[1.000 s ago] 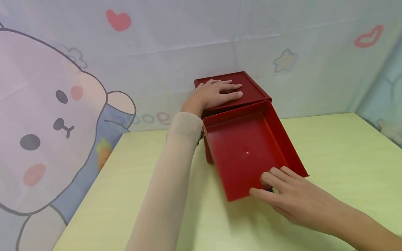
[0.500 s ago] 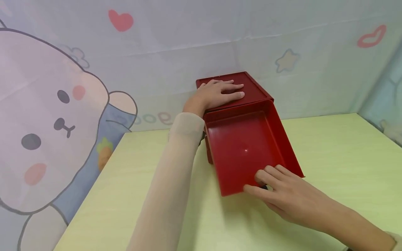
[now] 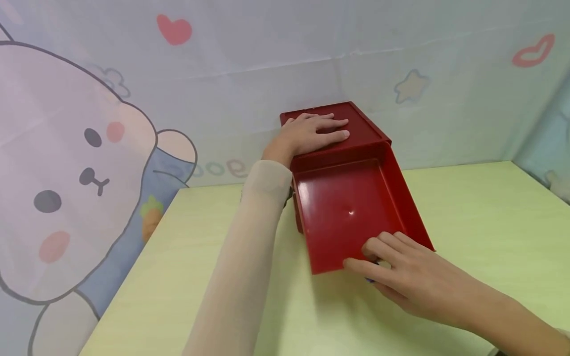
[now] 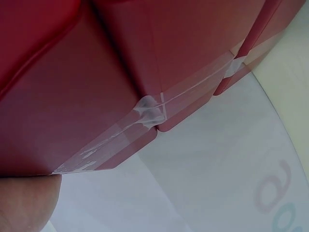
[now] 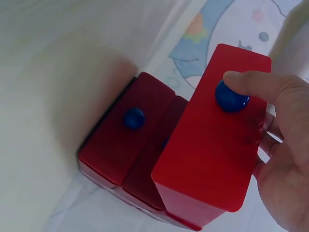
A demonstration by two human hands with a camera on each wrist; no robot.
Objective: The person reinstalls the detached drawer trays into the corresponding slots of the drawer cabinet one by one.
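From the head view, our left hand [image 3: 317, 132] lies flat on the red box [image 3: 360, 129] at 12 o'clock. Our right hand [image 3: 403, 277] pinches the open drawer's [image 3: 347, 212] front. In the right wrist view, thumb on blue knob [image 5: 231, 96].

The scene is seen from above and behind by the head view, facing forward and down over the table [image 3: 467, 207] toward the backdrop. The cabinet [image 4: 96, 96] is viewed very closely from beside its edge by the left wrist. The drawer [image 5: 212, 145] front is faced closely by the right wrist; the drawer [image 3: 352, 207] is shared with the head view.
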